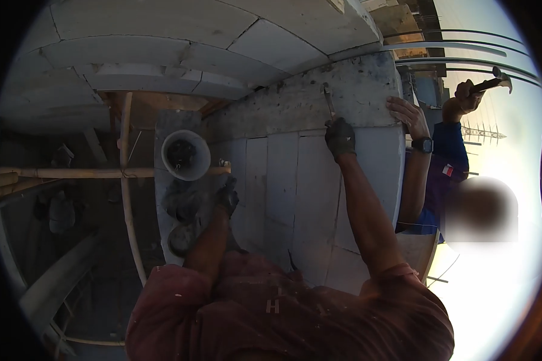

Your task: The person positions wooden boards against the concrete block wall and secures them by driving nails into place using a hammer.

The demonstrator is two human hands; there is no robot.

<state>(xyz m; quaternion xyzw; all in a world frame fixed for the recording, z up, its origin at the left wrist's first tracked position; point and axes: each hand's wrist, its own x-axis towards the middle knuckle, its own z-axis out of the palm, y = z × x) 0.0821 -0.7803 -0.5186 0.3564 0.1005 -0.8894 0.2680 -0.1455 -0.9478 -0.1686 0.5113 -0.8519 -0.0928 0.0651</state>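
Note:
My right hand, in a dark glove, is closed round the handle of a thin tool. The tool's metal end lies against the stained concrete strip above the pale blocks. On the left, my left hand, also dark-gloved, is in shadow with its fingers bent together; what it holds is unclear. A small metallic piece shows just above it. Beside that hand, a round white bucket with dark contents stands on a narrow ledge.
At the right, a co-worker rests one hand on the concrete strip and raises a hammer in the other. Bamboo poles cross the dark drop on the left. Metal bars run along the upper right.

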